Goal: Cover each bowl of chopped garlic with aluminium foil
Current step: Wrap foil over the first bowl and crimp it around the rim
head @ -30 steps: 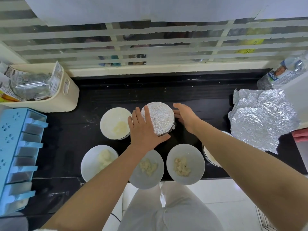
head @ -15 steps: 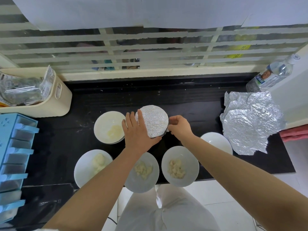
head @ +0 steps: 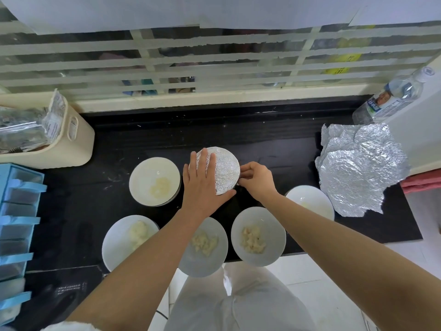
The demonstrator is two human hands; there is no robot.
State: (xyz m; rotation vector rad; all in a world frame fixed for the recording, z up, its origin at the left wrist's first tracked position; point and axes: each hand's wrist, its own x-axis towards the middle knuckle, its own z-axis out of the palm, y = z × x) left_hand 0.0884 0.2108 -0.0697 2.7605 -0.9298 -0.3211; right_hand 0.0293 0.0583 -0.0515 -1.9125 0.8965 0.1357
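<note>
A foil-covered bowl [head: 225, 169] stands mid-counter. My left hand [head: 202, 185] lies flat on its left side, fingers spread over the foil top. My right hand [head: 256, 180] pinches the foil at the bowl's right rim. Several white bowls of chopped garlic stand uncovered: one at back left [head: 154, 180], a front row of three [head: 130, 237] [head: 205, 247] [head: 257, 236], and one at the right [head: 310, 201] partly behind my right forearm. A stack of crumpled foil sheets [head: 360, 168] lies at the right.
A cream basket [head: 55, 144] with packets sits at the back left, a blue drawer rack [head: 16, 225] at the left edge. A water bottle [head: 393, 96] lies at the back right. The black counter [head: 274, 142] ends just behind the front bowls.
My right hand has closed in from an open spread to a pinch at the foil's right rim. My left hand has slid further onto the foil top.
</note>
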